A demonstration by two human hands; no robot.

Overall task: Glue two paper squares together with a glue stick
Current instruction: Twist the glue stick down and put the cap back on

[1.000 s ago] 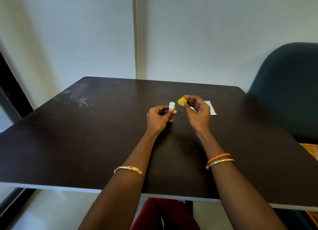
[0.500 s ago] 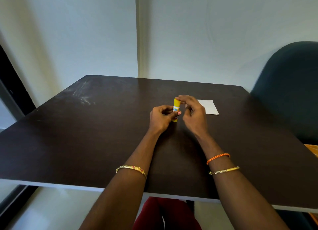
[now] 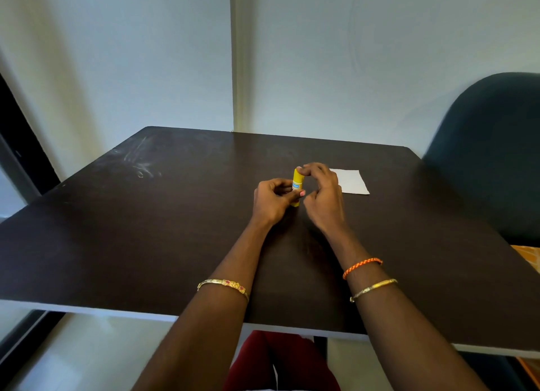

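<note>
A yellow glue stick (image 3: 298, 183) with a blue label stands upright over the middle of the dark table (image 3: 146, 229), its yellow cap on. My left hand (image 3: 274, 202) grips the lower body of the stick. My right hand (image 3: 323, 196) pinches the cap at the top with thumb and forefinger. White paper (image 3: 352, 181) lies flat on the table just right of and behind my right hand, which partly hides it. I cannot tell whether it is one sheet or two stacked.
A dark blue chair (image 3: 493, 156) stands at the table's right side. A pale wall runs right behind the table's far edge. Faint white scuffs (image 3: 140, 162) mark the table's back left. Red-clothed legs (image 3: 280, 361) show under the near edge.
One second ago the yellow cap was off in my right hand and the white tip showed. My right hand brought the cap onto the stick, and it stays on it now.
</note>
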